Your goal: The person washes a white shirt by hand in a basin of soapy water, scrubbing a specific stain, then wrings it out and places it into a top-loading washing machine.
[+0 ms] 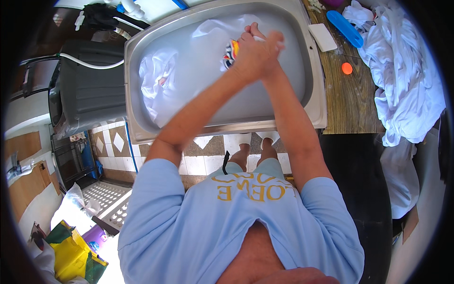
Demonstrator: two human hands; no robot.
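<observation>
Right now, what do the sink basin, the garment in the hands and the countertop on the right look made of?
Sink basin: brushed stainless steel, judging by its dull grey sheen. Garment: white woven or knit fabric with a colourful print, wet and wrinkled. Countertop: probably wood, brown with visible grain. Both hands are clasped together on the garment.

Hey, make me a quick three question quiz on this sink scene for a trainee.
1. True or false: both hands are together over the metal sink.
2. What do the hands grip? A white garment with a colourful print; B a sponge; C a bottle.
3. What lies piled on the wooden counter to the right?

Key: 1 true. 2 A. 3 white laundry.
</observation>
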